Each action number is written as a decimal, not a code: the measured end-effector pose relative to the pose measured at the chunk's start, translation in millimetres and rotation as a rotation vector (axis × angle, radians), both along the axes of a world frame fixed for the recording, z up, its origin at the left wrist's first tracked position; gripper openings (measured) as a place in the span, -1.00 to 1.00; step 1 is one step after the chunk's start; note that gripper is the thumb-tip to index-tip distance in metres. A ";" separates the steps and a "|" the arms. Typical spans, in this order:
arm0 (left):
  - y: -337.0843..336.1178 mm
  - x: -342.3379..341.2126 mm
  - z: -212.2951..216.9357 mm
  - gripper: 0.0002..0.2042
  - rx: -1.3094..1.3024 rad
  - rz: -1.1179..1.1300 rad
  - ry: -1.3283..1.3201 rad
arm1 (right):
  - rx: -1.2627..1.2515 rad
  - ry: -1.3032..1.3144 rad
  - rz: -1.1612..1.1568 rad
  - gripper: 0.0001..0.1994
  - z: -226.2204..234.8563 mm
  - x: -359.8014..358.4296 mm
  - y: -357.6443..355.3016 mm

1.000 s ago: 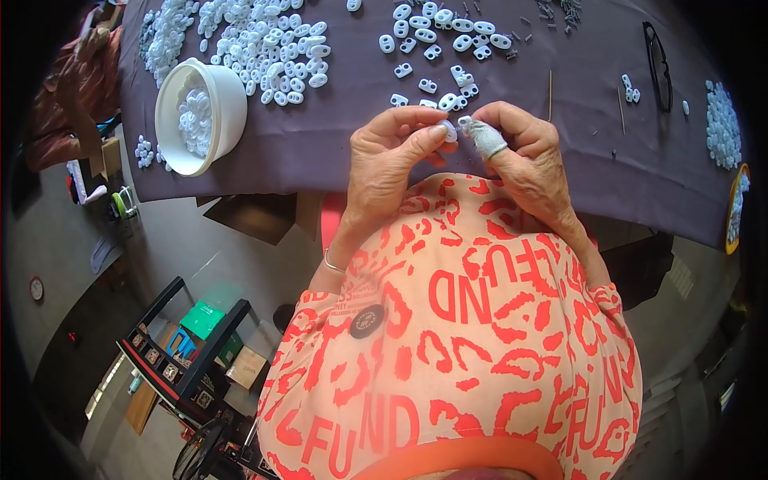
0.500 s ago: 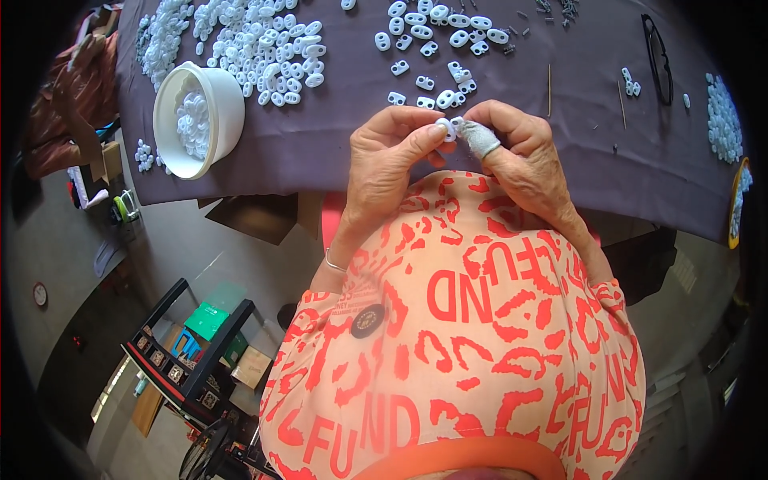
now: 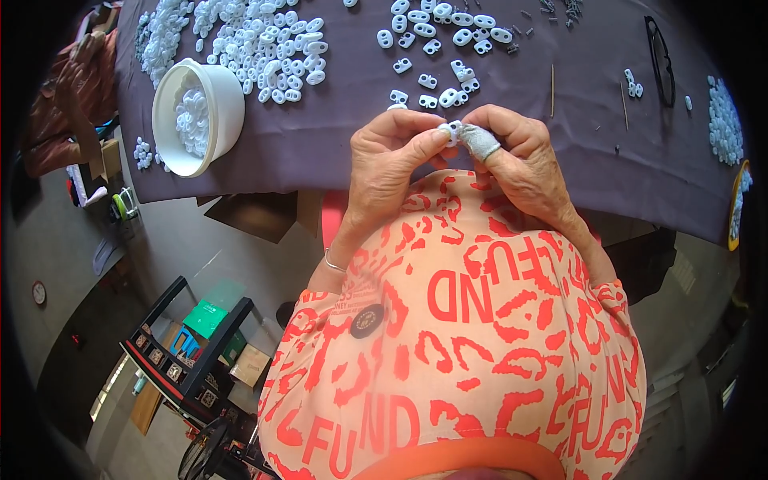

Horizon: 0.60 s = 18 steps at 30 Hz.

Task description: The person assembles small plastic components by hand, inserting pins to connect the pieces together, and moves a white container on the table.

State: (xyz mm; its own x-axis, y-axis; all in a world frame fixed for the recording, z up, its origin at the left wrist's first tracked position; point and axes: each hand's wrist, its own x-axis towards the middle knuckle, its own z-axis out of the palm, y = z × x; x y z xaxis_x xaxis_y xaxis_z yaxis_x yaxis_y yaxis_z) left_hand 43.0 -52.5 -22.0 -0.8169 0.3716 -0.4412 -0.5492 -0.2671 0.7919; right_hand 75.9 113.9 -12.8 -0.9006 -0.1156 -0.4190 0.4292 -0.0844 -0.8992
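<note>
Over the table's near edge, my two hands meet at a small white two-hole cord lock (image 3: 453,134). My left hand (image 3: 382,160) pinches it between thumb and forefinger. From the other side, my right hand (image 3: 524,160) grips it, with a grey-white cloth finger cover (image 3: 480,144) on the thumb. My fingertips hide part of the piece. Just beyond my hands lie several loose cord lock parts (image 3: 428,102), some oval and some boxy with round holes. Farther back are more white oval parts (image 3: 425,30).
A white tub (image 3: 228,120) of small white parts lies tipped at left, beside a large heap of ovals (image 3: 272,56). Small metal springs (image 3: 573,11) lie at the back. Thin sticks (image 3: 552,90), eyeglasses (image 3: 660,64) and another white pile (image 3: 725,124) are at right.
My hands stay together in nearly the same place. The white cord lock has turned slightly between my fingertips, and its holes now show more.
</note>
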 end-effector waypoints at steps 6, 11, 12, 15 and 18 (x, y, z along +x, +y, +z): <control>1.2 1.5 1.5 -0.89 -0.003 0.034 -0.019 | 0.029 0.031 0.004 -0.90 -1.4 0.7 -0.6; 0.5 0.4 -1.4 -0.88 -0.022 0.011 0.001 | 0.238 0.315 0.057 -0.91 -9.2 -1.4 2.6; 0.7 0.6 -2.0 -0.88 -0.022 0.012 0.000 | 0.292 0.385 0.069 -0.92 -10.3 -1.3 3.1; 0.9 0.9 -2.8 -0.88 -0.022 0.008 0.008 | 0.354 0.380 0.141 -0.92 -7.6 -2.0 6.2; 1.0 0.3 -1.7 -0.88 -0.024 0.009 0.010 | 0.312 0.355 0.143 -0.92 -2.8 -2.7 6.3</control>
State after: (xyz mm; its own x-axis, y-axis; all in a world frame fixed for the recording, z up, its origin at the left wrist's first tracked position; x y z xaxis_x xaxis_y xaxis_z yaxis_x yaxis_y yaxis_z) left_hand 43.3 -51.5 -23.7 -0.8248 0.3532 -0.4416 -0.5386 -0.2530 0.8037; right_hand 73.1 120.2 -15.6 -0.9783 -0.1669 -0.1231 0.0789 0.2493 -0.9652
